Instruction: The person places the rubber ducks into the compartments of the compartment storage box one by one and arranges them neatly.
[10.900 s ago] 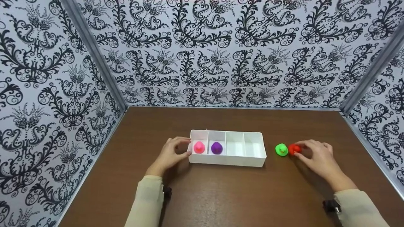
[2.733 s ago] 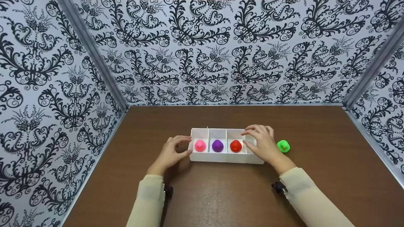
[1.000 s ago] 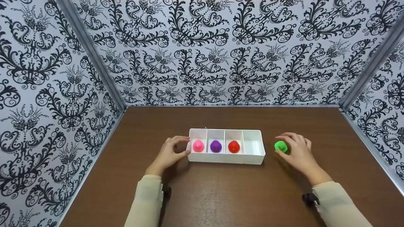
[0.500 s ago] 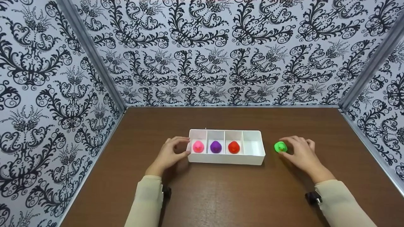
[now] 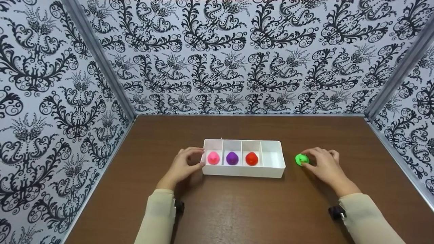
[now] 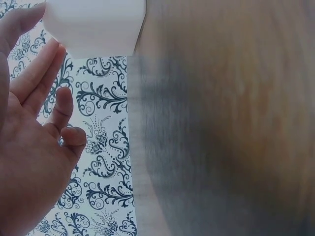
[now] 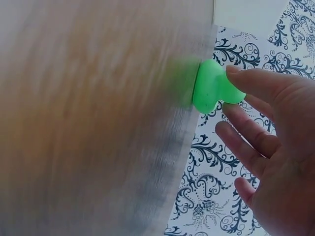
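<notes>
A white compartment tray (image 5: 244,171) lies on the brown table. From the left, its compartments hold a pink rubber duck (image 5: 213,158), a purple rubber duck (image 5: 232,158) and a red rubber duck (image 5: 251,158); the rightmost shows just its white floor. My left hand (image 5: 180,166) holds the tray's left end between thumb and fingertips; the left wrist view shows them against the tray's wall (image 6: 98,29). Right of the tray, my right hand (image 5: 323,166) pinches a green rubber duck (image 5: 301,159) by its head. In the right wrist view the duck's base (image 7: 206,88) appears at the tabletop.
The brown wooden table (image 5: 230,206) reaches back to a wall (image 5: 234,67) with black floral patterns. Grey corner strips (image 5: 98,57) run up on both sides. Each wrist carries a small black camera, such as the right one (image 5: 336,212).
Earlier the right hand brought the red duck into the third compartment, then moved right to the green duck. Its thumb and fingers have since closed on the green duck. The left hand stays put.
</notes>
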Demonstrator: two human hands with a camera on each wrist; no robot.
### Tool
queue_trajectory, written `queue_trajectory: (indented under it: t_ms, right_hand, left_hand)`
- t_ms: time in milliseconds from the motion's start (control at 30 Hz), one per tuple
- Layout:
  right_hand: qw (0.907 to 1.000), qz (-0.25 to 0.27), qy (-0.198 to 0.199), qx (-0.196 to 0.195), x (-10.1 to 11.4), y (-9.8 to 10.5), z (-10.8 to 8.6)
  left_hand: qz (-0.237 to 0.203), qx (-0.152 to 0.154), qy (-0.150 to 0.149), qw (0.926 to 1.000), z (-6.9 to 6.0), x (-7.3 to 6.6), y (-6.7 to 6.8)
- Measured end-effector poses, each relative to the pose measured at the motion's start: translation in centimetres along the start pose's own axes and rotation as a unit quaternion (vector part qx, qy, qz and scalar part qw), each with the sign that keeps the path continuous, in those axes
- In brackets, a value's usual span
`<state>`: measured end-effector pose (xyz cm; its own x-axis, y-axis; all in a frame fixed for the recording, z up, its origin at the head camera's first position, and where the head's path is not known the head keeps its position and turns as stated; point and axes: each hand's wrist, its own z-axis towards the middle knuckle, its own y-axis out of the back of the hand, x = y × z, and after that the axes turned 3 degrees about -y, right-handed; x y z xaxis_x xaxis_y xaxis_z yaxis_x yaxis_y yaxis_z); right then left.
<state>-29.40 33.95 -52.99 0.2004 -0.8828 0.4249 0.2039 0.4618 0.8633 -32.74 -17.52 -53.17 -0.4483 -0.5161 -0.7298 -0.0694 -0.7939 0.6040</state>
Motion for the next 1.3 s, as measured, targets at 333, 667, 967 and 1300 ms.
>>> queue_trajectory:
  t_ms: [333, 667, 967, 1300]
  right_hand:
    - [1.0000, -0.001, -0.001, 0.001, -0.1, -0.1, -0.1]
    - [0.9998, 0.004, 0.014, -0.009, 0.1, 0.0, 0.0]
    - [0.9996, 0.006, 0.022, -0.014, 0.7, 0.3, 0.2]
    - [0.9980, 0.007, 0.047, -0.042, 1.7, 0.7, 0.6]
  left_hand:
    - [0.005, -0.001, -0.005, 1.0000, 0.0, 0.1, -0.1]
    - [0.004, -0.007, -0.014, 0.9999, 0.1, 0.0, -0.2]
    - [0.007, -0.006, -0.016, 0.9998, 0.1, 0.1, -0.1]
    - [0.006, -0.001, -0.014, 0.9999, 0.2, 0.0, -0.1]
